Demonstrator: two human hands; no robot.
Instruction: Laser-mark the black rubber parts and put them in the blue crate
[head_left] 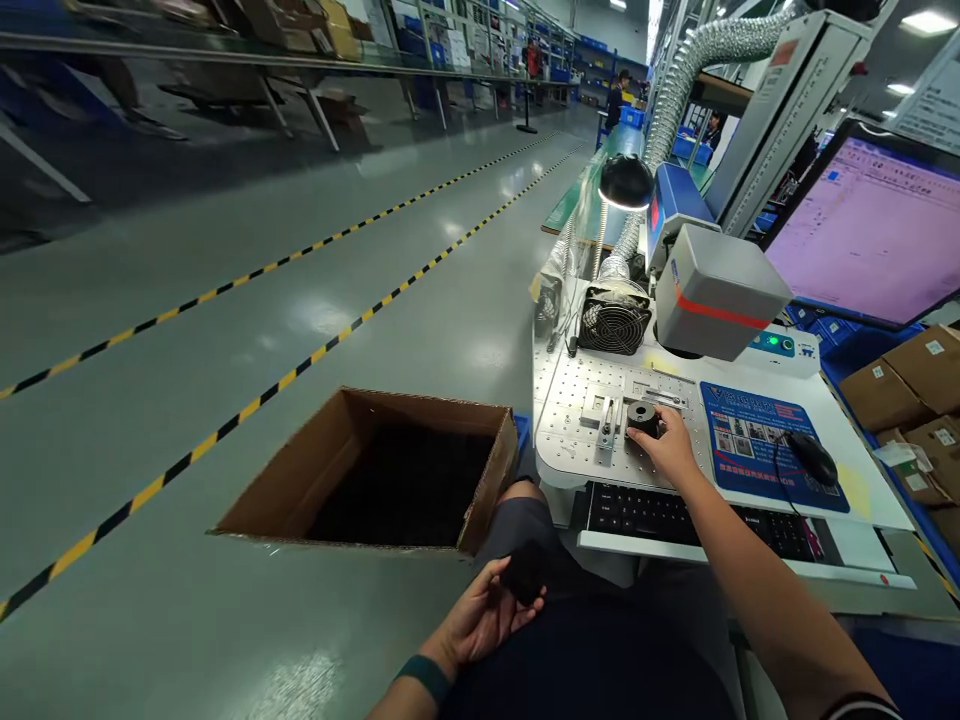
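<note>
My right hand (664, 442) grips a dark round part (642, 418) with a hole in its top, between thumb and fingers. The part is at the metal fixture (606, 420) on the perforated plate (562, 438), below the grey marking head (716, 290). Low in front of my body, my left hand (487, 612) is closed around a black part (523, 573) whose shape is hard to make out. Left of my knees stands an open cardboard box (255, 490) with dark contents that I cannot make out.
A fan (615, 318) and a lit lamp (626, 183) stand behind the plate. On the right are a blue mat (750, 480) with a mouse (811, 458), a keyboard (645, 510) and a monitor (870, 230). Stacked cartons (930, 370) stand at far right. Striped tape (300, 370) marks the floor.
</note>
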